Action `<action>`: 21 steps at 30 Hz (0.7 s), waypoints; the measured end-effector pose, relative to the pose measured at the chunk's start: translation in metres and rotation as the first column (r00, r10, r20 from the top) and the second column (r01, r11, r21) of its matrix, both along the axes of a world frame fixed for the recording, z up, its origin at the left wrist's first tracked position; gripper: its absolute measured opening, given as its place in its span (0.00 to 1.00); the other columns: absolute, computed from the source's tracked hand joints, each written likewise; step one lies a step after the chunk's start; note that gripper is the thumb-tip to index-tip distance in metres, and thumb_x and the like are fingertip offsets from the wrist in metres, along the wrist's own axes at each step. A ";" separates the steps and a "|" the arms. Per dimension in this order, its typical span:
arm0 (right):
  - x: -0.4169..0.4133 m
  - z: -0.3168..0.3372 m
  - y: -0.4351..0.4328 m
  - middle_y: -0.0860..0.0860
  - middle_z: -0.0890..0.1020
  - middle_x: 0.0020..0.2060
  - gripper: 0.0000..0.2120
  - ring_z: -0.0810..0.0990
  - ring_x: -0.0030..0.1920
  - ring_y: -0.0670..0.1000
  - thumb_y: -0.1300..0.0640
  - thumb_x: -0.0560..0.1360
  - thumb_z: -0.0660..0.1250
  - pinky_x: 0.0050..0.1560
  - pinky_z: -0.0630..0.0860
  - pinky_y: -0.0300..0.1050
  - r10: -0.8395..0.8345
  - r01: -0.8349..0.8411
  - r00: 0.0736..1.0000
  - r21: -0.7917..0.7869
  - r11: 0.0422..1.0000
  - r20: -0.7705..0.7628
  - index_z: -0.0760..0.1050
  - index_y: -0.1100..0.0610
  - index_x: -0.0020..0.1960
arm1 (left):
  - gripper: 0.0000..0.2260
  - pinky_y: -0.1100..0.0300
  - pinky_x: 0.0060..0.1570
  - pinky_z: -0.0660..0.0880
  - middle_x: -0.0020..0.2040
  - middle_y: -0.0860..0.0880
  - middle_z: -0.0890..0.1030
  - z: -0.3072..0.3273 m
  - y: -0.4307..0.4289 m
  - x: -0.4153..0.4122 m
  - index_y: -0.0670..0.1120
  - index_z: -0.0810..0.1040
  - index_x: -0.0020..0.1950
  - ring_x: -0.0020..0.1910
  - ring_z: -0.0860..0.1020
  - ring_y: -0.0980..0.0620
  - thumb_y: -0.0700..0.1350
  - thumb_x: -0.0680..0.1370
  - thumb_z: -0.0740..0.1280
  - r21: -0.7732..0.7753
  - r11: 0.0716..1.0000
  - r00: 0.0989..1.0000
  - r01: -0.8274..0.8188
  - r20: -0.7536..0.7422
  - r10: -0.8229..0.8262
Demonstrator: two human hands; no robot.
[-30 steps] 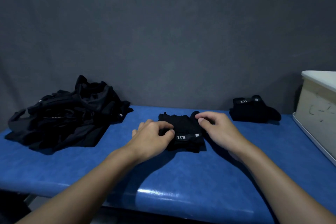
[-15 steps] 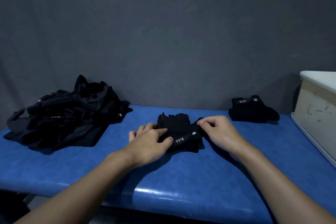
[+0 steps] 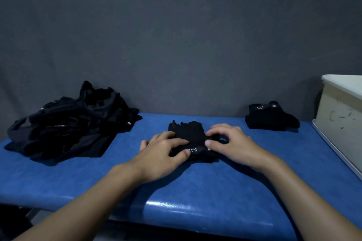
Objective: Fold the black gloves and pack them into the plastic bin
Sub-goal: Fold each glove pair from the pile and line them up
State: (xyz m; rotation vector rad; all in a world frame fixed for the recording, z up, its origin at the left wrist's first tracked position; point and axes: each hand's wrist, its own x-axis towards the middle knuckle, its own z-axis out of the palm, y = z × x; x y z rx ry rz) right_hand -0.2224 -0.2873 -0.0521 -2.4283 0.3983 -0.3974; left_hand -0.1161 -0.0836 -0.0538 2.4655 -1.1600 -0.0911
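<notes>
Fingers (image 3: 165, 136), L hand (image 3: 162, 154): curled over glove (image 3: 188, 130), thumb pinning its 5.11 strap. R hand (image 3: 233, 143): thumb + index pinch glove's edge. Glove: on desk (image 3: 195, 186), well left of plastic bin (image 3: 340, 111). Folded pair (image 3: 271, 118): near bin's left. Unfolded pile (image 3: 64, 123): farthest left of bin. Advice, as judged: hold strap flat, fold edges square, press crease before lifting.

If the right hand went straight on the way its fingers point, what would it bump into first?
The black glove, which the right hand is pinching now. Its fingers point left, so just past the glove it would probably bump the left hand.
</notes>
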 end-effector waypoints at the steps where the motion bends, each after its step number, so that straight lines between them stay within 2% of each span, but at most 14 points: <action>1: -0.001 -0.001 0.000 0.31 0.72 0.57 0.12 0.66 0.66 0.44 0.38 0.72 0.68 0.65 0.57 0.48 -0.005 0.003 0.999 -0.055 0.998 -0.034 0.76 0.38 0.54 | 0.20 0.49 0.72 0.50 0.77 0.55 0.62 -0.002 0.000 0.001 0.65 0.69 0.71 0.76 0.56 0.55 0.64 0.79 0.58 0.020 1.000 1.000 0.002 0.010 -0.002; 3: -0.003 0.000 0.000 0.36 0.71 0.61 0.14 0.64 0.66 0.45 0.39 0.73 0.68 0.64 0.57 0.48 -0.025 0.021 0.998 -0.072 0.997 -0.056 0.73 0.38 0.58 | 0.20 0.50 0.72 0.50 0.77 0.55 0.62 -0.002 0.000 0.001 0.64 0.68 0.72 0.77 0.56 0.56 0.63 0.80 0.57 0.033 0.999 1.000 0.008 0.013 -0.008; 5: -0.005 0.002 -0.002 0.38 0.74 0.60 0.16 0.66 0.65 0.45 0.38 0.72 0.68 0.68 0.59 0.50 -0.014 0.012 0.997 -0.028 1.000 -0.074 0.71 0.37 0.58 | 0.20 0.50 0.72 0.50 0.77 0.55 0.62 -0.001 -0.001 0.000 0.64 0.68 0.72 0.76 0.57 0.56 0.61 0.80 0.57 0.034 0.999 1.000 0.011 0.012 -0.012; 8: -0.007 0.004 -0.006 0.38 0.76 0.55 0.14 0.70 0.61 0.44 0.36 0.71 0.68 0.64 0.60 0.48 -0.015 0.008 0.991 -0.057 0.998 -0.133 0.73 0.41 0.53 | 0.19 0.50 0.72 0.50 0.76 0.55 0.64 0.002 -0.002 -0.002 0.62 0.69 0.70 0.76 0.57 0.56 0.59 0.80 0.57 0.049 0.999 0.999 0.013 0.031 -0.015; 11: -0.010 0.006 -0.008 0.41 0.74 0.50 0.18 0.70 0.55 0.45 0.33 0.69 0.67 0.59 0.62 0.48 -0.047 0.024 0.986 -0.148 0.989 -0.159 0.72 0.46 0.46 | 0.23 0.48 0.72 0.52 0.73 0.58 0.65 0.005 -0.002 -0.003 0.63 0.70 0.68 0.74 0.59 0.56 0.63 0.75 0.52 0.086 0.996 0.999 0.027 0.034 -0.030; 13: -0.009 0.004 -0.012 0.42 0.74 0.49 0.20 0.70 0.53 0.45 0.32 0.67 0.68 0.59 0.64 0.48 -0.042 0.018 0.986 -0.145 0.989 -0.162 0.70 0.47 0.45 | 0.25 0.48 0.71 0.54 0.69 0.60 0.67 0.006 -0.003 -0.001 0.63 0.71 0.66 0.72 0.60 0.57 0.64 0.72 0.50 0.069 0.997 0.999 0.032 0.010 -0.032; 15: -0.005 0.004 -0.014 0.40 0.74 0.51 0.22 0.72 0.56 0.43 0.31 0.64 0.69 0.64 0.68 0.51 -0.004 0.004 0.998 -0.015 1.000 -0.062 0.69 0.44 0.47 | 0.23 0.49 0.70 0.56 0.66 0.61 0.67 0.009 -0.005 0.003 0.64 0.73 0.64 0.70 0.63 0.58 0.64 0.72 0.50 -0.007 1.000 1.000 0.006 -0.026 -0.007; 18: 0.009 0.005 -0.014 0.37 0.75 0.57 0.22 0.72 0.64 0.42 0.28 0.63 0.63 0.68 0.67 0.56 -0.003 -0.008 0.992 0.087 0.996 0.130 0.69 0.34 0.54 | 0.22 0.47 0.71 0.59 0.64 0.59 0.70 0.009 -0.008 0.014 0.64 0.73 0.63 0.67 0.67 0.56 0.65 0.74 0.50 -0.129 0.990 0.997 -0.060 -0.053 0.054; 21: 0.026 0.002 -0.011 0.36 0.76 0.59 0.20 0.71 0.66 0.45 0.27 0.67 0.58 0.71 0.64 0.55 0.007 -0.012 0.996 0.056 0.998 0.090 0.69 0.28 0.58 | 0.17 0.46 0.72 0.60 0.64 0.57 0.73 0.006 -0.013 0.022 0.65 0.72 0.64 0.67 0.69 0.55 0.63 0.80 0.51 -0.176 0.978 0.989 -0.107 -0.122 0.086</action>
